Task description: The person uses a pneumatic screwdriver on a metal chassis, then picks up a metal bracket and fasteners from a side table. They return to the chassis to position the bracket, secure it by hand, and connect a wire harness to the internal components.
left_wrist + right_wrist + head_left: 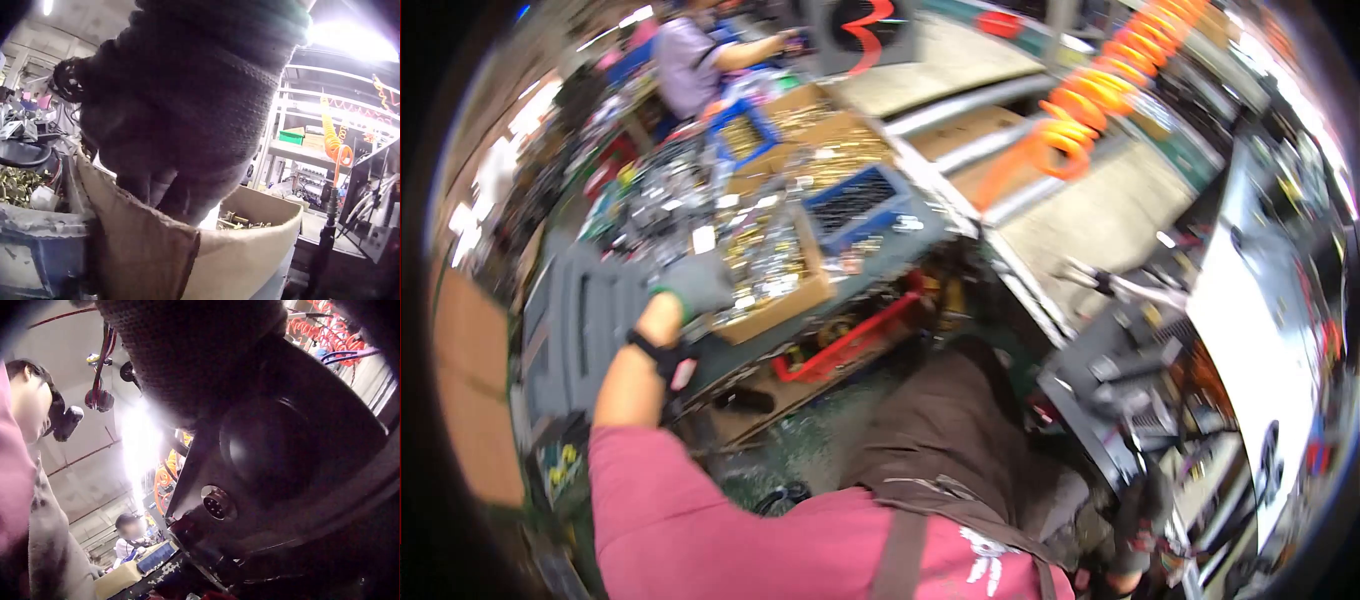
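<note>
My left hand, in a grey knit glove, is at the near left corner of a cardboard box on the bench. In the left wrist view, the fingers point down behind the box's rim, and their tips are hidden. Brass-coloured small parts lie inside the box. Down at the lower right, my gloved right hand is beside dark equipment. The right wrist view has the glove against a dark casing with a round multi-pin connector; its fingers are hidden.
A blue bin of dark parts stands beside the cardboard box. Under the bench is a red tray. An orange coiled hose hangs over the bench at the right. Another person works at the far left. A pale panel stands on the right.
</note>
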`<state>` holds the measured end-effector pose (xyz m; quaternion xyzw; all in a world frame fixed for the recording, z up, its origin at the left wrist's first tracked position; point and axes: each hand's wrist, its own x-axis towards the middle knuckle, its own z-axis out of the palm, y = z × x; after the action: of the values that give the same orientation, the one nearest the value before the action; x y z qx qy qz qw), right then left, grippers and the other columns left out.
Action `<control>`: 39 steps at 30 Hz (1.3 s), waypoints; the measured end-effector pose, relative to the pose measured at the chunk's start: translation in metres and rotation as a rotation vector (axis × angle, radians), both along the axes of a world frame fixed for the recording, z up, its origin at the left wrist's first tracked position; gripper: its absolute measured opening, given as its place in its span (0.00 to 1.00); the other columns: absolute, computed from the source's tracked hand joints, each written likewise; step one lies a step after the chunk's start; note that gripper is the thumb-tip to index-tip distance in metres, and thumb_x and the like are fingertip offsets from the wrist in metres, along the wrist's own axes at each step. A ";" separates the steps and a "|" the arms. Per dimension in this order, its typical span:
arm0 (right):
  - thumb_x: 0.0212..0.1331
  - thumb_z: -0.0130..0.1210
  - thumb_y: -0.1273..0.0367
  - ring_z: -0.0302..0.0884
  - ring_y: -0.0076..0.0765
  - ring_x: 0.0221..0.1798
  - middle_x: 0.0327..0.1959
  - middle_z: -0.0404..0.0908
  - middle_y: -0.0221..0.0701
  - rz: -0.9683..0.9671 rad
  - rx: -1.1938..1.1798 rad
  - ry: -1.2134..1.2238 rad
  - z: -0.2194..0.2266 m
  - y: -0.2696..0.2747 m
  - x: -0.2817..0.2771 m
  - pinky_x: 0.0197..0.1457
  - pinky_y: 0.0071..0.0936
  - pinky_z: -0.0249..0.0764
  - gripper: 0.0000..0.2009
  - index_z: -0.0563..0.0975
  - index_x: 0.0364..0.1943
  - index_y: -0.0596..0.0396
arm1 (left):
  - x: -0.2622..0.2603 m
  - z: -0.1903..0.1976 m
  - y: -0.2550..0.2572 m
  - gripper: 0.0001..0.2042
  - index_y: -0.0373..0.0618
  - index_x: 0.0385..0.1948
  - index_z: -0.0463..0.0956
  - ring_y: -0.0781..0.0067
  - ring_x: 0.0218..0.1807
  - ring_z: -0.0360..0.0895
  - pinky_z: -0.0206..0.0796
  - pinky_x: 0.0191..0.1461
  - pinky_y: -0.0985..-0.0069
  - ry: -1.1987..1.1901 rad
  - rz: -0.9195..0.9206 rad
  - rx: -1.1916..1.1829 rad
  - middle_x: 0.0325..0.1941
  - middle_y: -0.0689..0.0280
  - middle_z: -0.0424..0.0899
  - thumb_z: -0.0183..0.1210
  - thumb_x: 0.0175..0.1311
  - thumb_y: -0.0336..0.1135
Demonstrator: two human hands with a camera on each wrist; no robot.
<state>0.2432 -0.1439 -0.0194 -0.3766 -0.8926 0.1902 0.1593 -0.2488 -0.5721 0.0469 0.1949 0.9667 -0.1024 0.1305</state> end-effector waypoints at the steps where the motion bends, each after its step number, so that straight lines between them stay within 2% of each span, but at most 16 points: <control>1: 0.52 0.55 0.71 0.74 0.51 0.34 0.29 0.77 0.40 0.013 0.061 0.161 -0.007 -0.002 -0.004 0.39 0.43 0.69 0.14 0.80 0.45 0.52 | -0.008 -0.005 -0.005 0.20 0.38 0.28 0.83 0.49 0.30 0.82 0.74 0.37 0.60 -0.046 -0.032 -0.008 0.26 0.48 0.83 0.60 0.40 0.48; 3: 0.52 0.56 0.71 0.75 0.50 0.36 0.29 0.77 0.39 0.007 0.129 0.000 0.032 -0.019 -0.026 0.39 0.42 0.70 0.11 0.79 0.41 0.49 | -0.001 0.000 0.007 0.20 0.41 0.26 0.84 0.50 0.30 0.82 0.74 0.38 0.60 0.010 0.034 -0.122 0.26 0.50 0.83 0.61 0.38 0.49; 5: 0.52 0.57 0.69 0.75 0.48 0.34 0.28 0.77 0.36 0.047 0.175 0.013 0.038 -0.021 -0.027 0.38 0.42 0.70 0.12 0.79 0.42 0.47 | 0.004 0.000 -0.002 0.18 0.41 0.25 0.84 0.53 0.29 0.82 0.74 0.38 0.62 0.072 0.026 0.083 0.25 0.51 0.84 0.62 0.38 0.48; 6: 0.52 0.58 0.69 0.75 0.47 0.33 0.28 0.77 0.36 0.072 0.202 0.060 0.041 -0.022 -0.026 0.38 0.42 0.70 0.11 0.79 0.42 0.47 | 0.000 0.002 -0.003 0.17 0.41 0.25 0.84 0.55 0.31 0.83 0.74 0.38 0.64 -0.041 0.076 0.102 0.28 0.50 0.84 0.63 0.38 0.45; 8: 0.54 0.58 0.71 0.77 0.50 0.34 0.30 0.78 0.40 0.065 0.140 0.077 0.050 -0.025 -0.030 0.37 0.42 0.72 0.10 0.80 0.41 0.50 | 0.009 0.015 0.001 0.12 0.37 0.24 0.82 0.62 0.31 0.82 0.73 0.38 0.68 0.111 0.061 0.142 0.27 0.51 0.82 0.64 0.40 0.38; 10: 0.54 0.58 0.71 0.77 0.50 0.33 0.30 0.78 0.40 0.082 0.165 0.240 0.042 -0.023 -0.028 0.36 0.42 0.71 0.10 0.79 0.42 0.51 | 0.003 0.017 -0.013 0.12 0.38 0.35 0.80 0.72 0.33 0.81 0.72 0.37 0.75 0.055 -0.056 0.559 0.27 0.61 0.82 0.62 0.48 0.32; 12: 0.55 0.58 0.71 0.75 0.49 0.33 0.30 0.77 0.39 0.135 0.176 0.334 0.042 -0.023 -0.026 0.36 0.43 0.69 0.11 0.78 0.42 0.52 | 0.060 0.059 0.045 0.11 0.38 0.40 0.76 0.78 0.35 0.78 0.71 0.37 0.79 -0.228 -0.074 0.911 0.30 0.66 0.80 0.60 0.54 0.26; 14: 0.55 0.59 0.71 0.75 0.48 0.34 0.31 0.77 0.38 0.103 0.188 0.279 0.048 -0.027 -0.026 0.37 0.42 0.69 0.11 0.78 0.42 0.53 | 0.112 0.063 0.099 0.10 0.37 0.40 0.76 0.79 0.34 0.78 0.70 0.37 0.81 -0.351 -0.150 1.170 0.32 0.67 0.81 0.60 0.56 0.26; 16: 0.54 0.60 0.70 0.76 0.47 0.36 0.31 0.78 0.37 0.096 0.210 0.272 0.046 -0.026 -0.026 0.38 0.40 0.70 0.11 0.78 0.42 0.54 | 0.165 0.067 0.156 0.11 0.39 0.42 0.75 0.80 0.32 0.76 0.70 0.37 0.80 -0.510 -0.295 1.066 0.32 0.68 0.79 0.59 0.56 0.24; 20: 0.53 0.60 0.63 0.76 0.47 0.40 0.34 0.79 0.36 0.089 0.251 0.239 0.036 -0.021 -0.024 0.44 0.43 0.69 0.16 0.77 0.45 0.51 | 0.228 0.023 0.243 0.11 0.36 0.43 0.75 0.79 0.37 0.77 0.69 0.43 0.83 -1.045 -0.676 1.184 0.36 0.68 0.81 0.61 0.59 0.27; 22: 0.54 0.60 0.62 0.76 0.47 0.41 0.37 0.79 0.37 0.061 0.241 0.264 0.039 -0.022 -0.026 0.45 0.42 0.70 0.17 0.77 0.46 0.52 | 0.266 0.005 0.269 0.11 0.39 0.42 0.78 0.83 0.36 0.76 0.68 0.39 0.84 -1.361 -0.420 1.242 0.37 0.67 0.82 0.60 0.64 0.35; 25: 0.54 0.58 0.62 0.75 0.49 0.45 0.40 0.78 0.39 0.003 0.208 0.231 0.043 -0.025 -0.025 0.48 0.42 0.70 0.17 0.77 0.47 0.53 | 0.286 -0.024 0.292 0.11 0.41 0.42 0.79 0.86 0.29 0.71 0.63 0.32 0.85 -1.526 -0.296 1.052 0.33 0.71 0.81 0.57 0.66 0.38; 29: 0.51 0.60 0.66 0.74 0.51 0.51 0.45 0.78 0.40 -0.006 0.206 0.329 0.040 -0.032 -0.022 0.52 0.43 0.70 0.18 0.77 0.48 0.53 | 0.296 -0.010 0.293 0.09 0.42 0.42 0.79 0.88 0.25 0.67 0.59 0.28 0.85 -1.440 -0.097 0.925 0.29 0.74 0.79 0.57 0.67 0.36; 31: 0.48 0.62 0.69 0.73 0.52 0.51 0.46 0.78 0.40 0.018 0.197 0.373 0.038 -0.039 -0.020 0.54 0.43 0.70 0.20 0.76 0.49 0.52 | 0.300 -0.012 0.293 0.09 0.42 0.42 0.79 0.88 0.24 0.67 0.59 0.27 0.87 -1.490 0.078 1.085 0.27 0.75 0.78 0.58 0.66 0.35; 36: 0.48 0.67 0.69 0.78 0.47 0.44 0.45 0.80 0.37 0.142 0.035 0.471 0.050 -0.058 -0.022 0.45 0.37 0.75 0.19 0.79 0.47 0.53 | 0.305 -0.012 0.293 0.11 0.43 0.44 0.78 0.88 0.21 0.67 0.56 0.22 0.88 -1.505 0.087 1.152 0.27 0.75 0.77 0.59 0.67 0.38; 39: 0.48 0.66 0.69 0.80 0.47 0.43 0.44 0.81 0.36 0.215 0.223 0.348 0.055 -0.063 -0.028 0.44 0.35 0.76 0.18 0.80 0.47 0.49 | 0.302 -0.017 0.291 0.11 0.44 0.45 0.78 0.89 0.18 0.65 0.53 0.18 0.88 -1.562 0.103 1.157 0.24 0.76 0.75 0.59 0.67 0.38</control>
<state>0.2153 -0.2073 0.0358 -0.2209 -0.9022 0.1684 0.3300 0.0534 -0.2814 0.0298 0.1993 0.5163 0.5526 0.6232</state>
